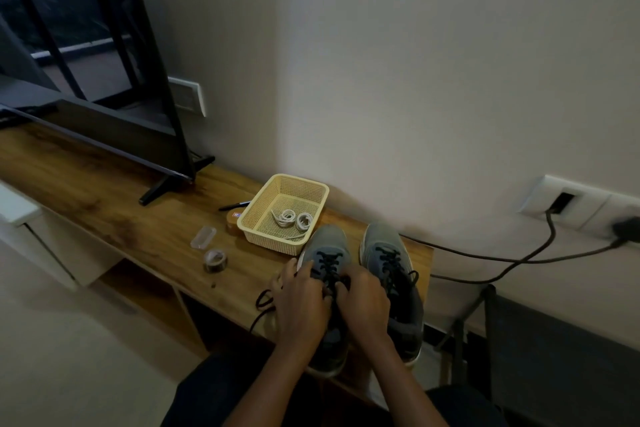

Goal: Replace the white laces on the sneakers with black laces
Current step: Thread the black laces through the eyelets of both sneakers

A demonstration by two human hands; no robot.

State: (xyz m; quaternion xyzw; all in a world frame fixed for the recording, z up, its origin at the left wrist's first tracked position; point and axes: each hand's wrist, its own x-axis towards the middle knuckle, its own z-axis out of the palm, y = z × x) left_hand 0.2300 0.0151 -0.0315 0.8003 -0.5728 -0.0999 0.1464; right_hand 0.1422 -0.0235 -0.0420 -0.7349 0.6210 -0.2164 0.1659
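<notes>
Left hand (pixel 300 302) and right hand (pixel 363 303) are gripping the black lace (pixel 328 263) on one grey sneaker (pixel 327 239); the second sneaker (pixel 381 239) is standing beside it on the bench (pixel 104 191). Two white laces (pixel 293 218) are lying coiled in the basket (pixel 273 181).

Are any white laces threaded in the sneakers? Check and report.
No, the sneakers show black laces, and the white laces lie coiled in the basket.

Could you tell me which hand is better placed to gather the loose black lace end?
Probably the left hand: the lace end loops just beside it, while the right hand sits farther across the sneaker.
</notes>
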